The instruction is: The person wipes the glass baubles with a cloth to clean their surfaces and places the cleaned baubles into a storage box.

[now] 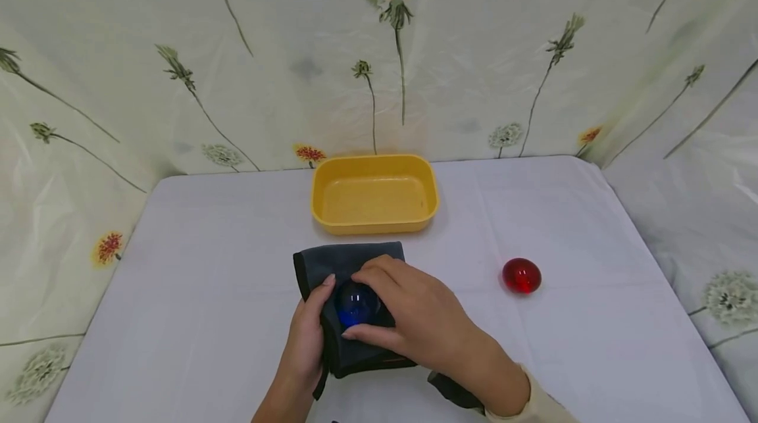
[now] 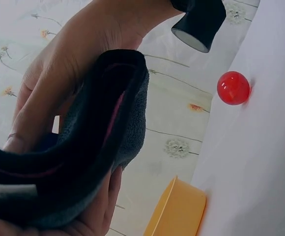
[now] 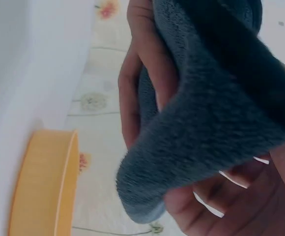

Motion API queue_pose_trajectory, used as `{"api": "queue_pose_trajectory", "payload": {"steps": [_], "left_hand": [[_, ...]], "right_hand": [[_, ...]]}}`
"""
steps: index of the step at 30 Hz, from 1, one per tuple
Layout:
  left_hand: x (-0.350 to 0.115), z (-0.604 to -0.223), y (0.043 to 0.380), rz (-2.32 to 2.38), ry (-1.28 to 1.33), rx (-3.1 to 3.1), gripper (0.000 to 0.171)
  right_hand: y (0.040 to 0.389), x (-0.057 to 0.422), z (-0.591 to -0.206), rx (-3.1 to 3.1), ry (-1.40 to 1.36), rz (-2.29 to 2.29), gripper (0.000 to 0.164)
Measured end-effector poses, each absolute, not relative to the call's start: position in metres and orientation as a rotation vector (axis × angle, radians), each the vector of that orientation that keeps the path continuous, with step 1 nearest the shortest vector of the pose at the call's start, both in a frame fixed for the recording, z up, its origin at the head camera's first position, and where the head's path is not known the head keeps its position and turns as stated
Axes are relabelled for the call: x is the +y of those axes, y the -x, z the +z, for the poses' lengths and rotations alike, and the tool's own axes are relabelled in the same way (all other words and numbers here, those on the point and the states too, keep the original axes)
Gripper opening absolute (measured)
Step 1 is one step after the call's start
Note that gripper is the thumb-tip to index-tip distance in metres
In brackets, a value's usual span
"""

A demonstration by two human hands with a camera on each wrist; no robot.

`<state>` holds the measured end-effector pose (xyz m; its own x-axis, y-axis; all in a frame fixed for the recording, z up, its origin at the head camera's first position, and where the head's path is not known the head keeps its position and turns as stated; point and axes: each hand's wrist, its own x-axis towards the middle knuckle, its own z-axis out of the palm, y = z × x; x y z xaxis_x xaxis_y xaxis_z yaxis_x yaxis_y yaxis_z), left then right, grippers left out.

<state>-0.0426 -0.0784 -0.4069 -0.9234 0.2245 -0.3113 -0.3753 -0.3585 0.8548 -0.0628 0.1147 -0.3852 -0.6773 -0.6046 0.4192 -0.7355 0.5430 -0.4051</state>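
Note:
A folded dark grey cloth (image 1: pixel 367 358) with black edging lies across my left hand (image 1: pixel 304 344), whose thumb grips it from the left side. Against the cloth sits a clear blue ball (image 1: pixel 355 304), shiny like glass. My right hand (image 1: pixel 423 311) holds this ball from the right, its fingers over the top and its thumb along the lower side. Seen from the left wrist, the cloth (image 2: pixel 132 113) sags between both hands and hides most of the ball. In the right wrist view the fuzzy cloth (image 3: pixel 201 123) hides the ball completely.
Beyond the cloth stands a yellow rectangular tub (image 1: pixel 374 227) near the table's back edge. A clear red ball (image 1: pixel 522 276) rests to the right on the white-covered table (image 1: pixel 207 265). Flower-printed sheeting (image 1: pixel 266 100) surrounds the back and sides.

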Motion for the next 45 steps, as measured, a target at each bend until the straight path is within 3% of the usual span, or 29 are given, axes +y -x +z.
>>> {"api": "queue_pose_trajectory", "payload": {"steps": [5,10,16,21,26,32,37,45], "left_hand": [[-0.078,-0.406,0.043,2.318,0.195,1.535,0.05],[-0.078,-0.406,0.043,2.322,0.171,1.532,0.047],[-0.077,-0.406,0.043,2.316,0.19,1.53,0.05],[-0.077,-0.406,0.043,2.305,0.191,1.521,0.052],[-0.078,-0.406,0.043,2.31,0.186,1.546,0.05],[-0.079,-0.405,0.043,2.304,0.189,1.539,0.051],[-0.08,-0.403,0.042,2.301,0.189,1.538,0.053],[-0.08,-0.402,0.04,2.309,0.188,1.537,0.053]], "right_hand": [[0.062,0.123,-0.383,-2.612,-1.254,0.905,0.078],[0.062,0.129,-0.381,-2.604,-1.358,0.939,0.065],[0.062,0.122,-0.381,-2.597,-1.218,0.89,0.057],[0.063,0.117,-0.382,-2.584,-1.124,0.857,0.068],[0.063,0.125,-0.38,-2.658,-1.246,0.943,0.077],[0.065,0.132,-0.376,-2.639,-1.374,1.026,0.061],[0.063,0.125,-0.376,-2.63,-1.246,0.955,0.055],[0.062,0.122,-0.376,-2.642,-1.183,0.912,0.073]]}}
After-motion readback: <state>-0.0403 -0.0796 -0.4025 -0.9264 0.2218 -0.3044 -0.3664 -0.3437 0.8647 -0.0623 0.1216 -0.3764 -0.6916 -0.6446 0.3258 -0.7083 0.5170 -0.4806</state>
